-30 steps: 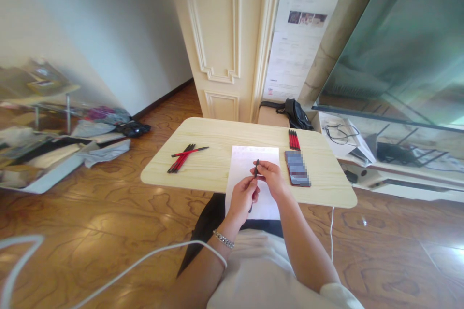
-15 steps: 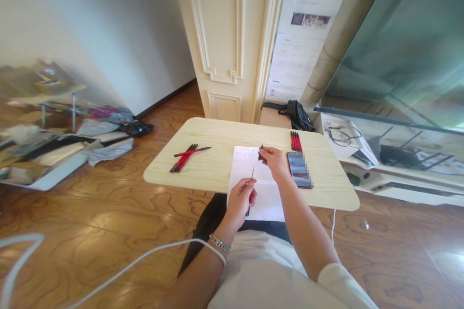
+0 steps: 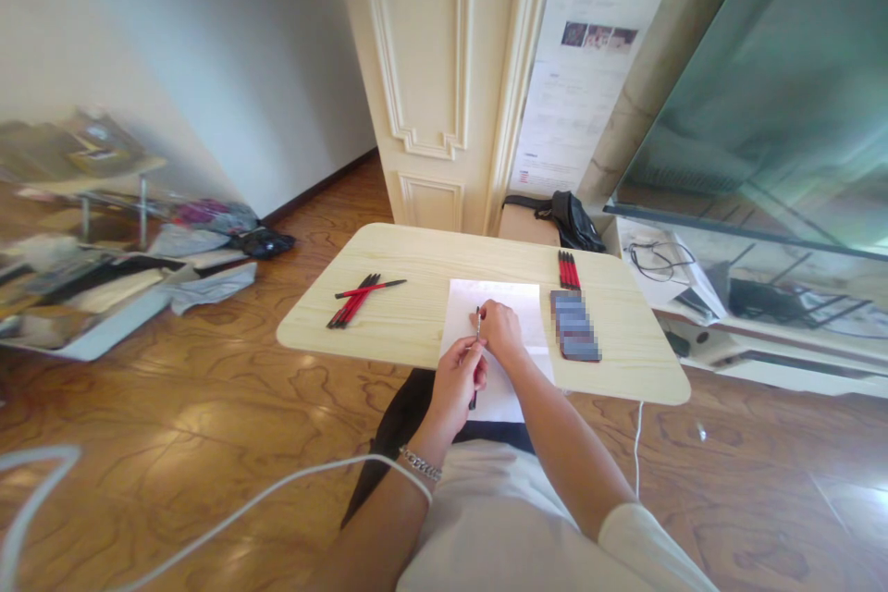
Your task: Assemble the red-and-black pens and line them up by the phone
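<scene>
Pale wood-grain table [image 3: 416, 333] carries a white paper sheet [image 3: 506, 296], red-and-black pens [image 3: 361, 296] near its left edge, more red-and-black pens [image 3: 567, 270] by its far edge; floor [image 3: 208, 425] amber, swirled.

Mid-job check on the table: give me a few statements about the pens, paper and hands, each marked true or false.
1. Both hands, left hand and right hand, meet on one pen. True.
2. The hands are over the paper. True.
3. The loose pens lie right of the paper. False: they lie left of it.
4. The neat pen row sits at the table's far edge, right of the paper. True.
5. The paper lies on the floor. False: it lies on the table, overhanging the near edge.
</scene>
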Motion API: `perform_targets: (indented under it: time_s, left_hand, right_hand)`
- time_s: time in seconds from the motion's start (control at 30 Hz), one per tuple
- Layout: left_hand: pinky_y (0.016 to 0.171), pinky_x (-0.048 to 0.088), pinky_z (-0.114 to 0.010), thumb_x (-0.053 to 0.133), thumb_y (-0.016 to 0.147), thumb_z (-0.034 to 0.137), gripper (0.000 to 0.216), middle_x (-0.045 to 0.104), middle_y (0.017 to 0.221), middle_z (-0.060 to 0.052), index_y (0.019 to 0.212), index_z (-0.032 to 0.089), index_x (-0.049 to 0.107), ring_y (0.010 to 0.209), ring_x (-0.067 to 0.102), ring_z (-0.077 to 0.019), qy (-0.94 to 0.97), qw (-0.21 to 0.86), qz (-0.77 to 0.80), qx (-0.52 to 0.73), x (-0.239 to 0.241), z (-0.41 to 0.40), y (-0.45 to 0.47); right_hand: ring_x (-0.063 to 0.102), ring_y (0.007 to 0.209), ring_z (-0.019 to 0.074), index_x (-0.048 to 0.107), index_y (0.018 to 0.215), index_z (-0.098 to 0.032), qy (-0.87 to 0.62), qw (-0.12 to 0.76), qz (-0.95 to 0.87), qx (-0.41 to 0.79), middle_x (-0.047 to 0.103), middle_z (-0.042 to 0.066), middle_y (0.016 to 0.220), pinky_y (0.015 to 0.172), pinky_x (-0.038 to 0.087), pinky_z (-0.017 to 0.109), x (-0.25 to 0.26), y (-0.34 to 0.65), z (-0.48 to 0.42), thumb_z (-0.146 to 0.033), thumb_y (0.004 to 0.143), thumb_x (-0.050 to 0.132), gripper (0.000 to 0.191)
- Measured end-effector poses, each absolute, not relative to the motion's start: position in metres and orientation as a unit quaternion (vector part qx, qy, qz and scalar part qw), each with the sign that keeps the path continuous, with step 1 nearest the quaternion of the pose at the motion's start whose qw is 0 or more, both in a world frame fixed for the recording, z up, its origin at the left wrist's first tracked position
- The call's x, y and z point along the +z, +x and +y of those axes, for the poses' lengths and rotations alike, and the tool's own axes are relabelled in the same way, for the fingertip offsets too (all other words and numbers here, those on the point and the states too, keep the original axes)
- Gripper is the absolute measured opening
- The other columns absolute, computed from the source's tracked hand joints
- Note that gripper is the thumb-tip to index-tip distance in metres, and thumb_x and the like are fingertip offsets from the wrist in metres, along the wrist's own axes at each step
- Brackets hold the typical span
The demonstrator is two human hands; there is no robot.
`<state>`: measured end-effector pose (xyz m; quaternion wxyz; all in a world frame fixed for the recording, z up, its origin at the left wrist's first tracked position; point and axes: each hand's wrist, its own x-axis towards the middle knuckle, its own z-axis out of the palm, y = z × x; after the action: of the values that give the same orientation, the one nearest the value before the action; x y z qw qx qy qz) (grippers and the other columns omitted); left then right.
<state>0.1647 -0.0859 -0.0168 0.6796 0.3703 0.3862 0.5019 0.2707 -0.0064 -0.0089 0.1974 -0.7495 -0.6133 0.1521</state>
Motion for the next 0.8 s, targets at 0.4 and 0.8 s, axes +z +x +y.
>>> perform_targets:
  time_s: [0.4, 0.8]
  left_hand:
    - [0.039, 0.024, -0.017, 0.060, 0.081, 0.043, 0.030, 0.049, 0.059, 0.005, 0.096, 0.018, 0.059, 0.043, 0.040, -0.0046, 0.380, 0.678, 0.382, 0.500, -0.016, -0.084, 0.169]
    - [0.039, 0.025, -0.017, 0.062, 0.077, 0.045, 0.033, 0.051, 0.058, 0.005, 0.094, 0.018, 0.060, 0.042, 0.042, -0.0056, 0.387, 0.681, 0.392, 0.482, -0.014, -0.088, 0.173]
  right_hand:
    - [0.056, 0.064, 0.0137, 0.066, 0.081, -0.016, -0.609, 0.442, -0.567, 0.335, 0.065, 0.003, 0.071, 0.060, 0.039, 0.023, 0.004, 0.297, -0.042, -0.050, 0.087, 0.045, 0.040]
    - [0.051, 0.054, 0.0127, 0.066, 0.072, -0.016, -0.670, 0.399, -0.545, 0.309, 0.060, 0.002, 0.059, 0.052, 0.035, 0.024, 0.007, 0.314, -0.015, -0.049, 0.080, 0.052, 0.037]
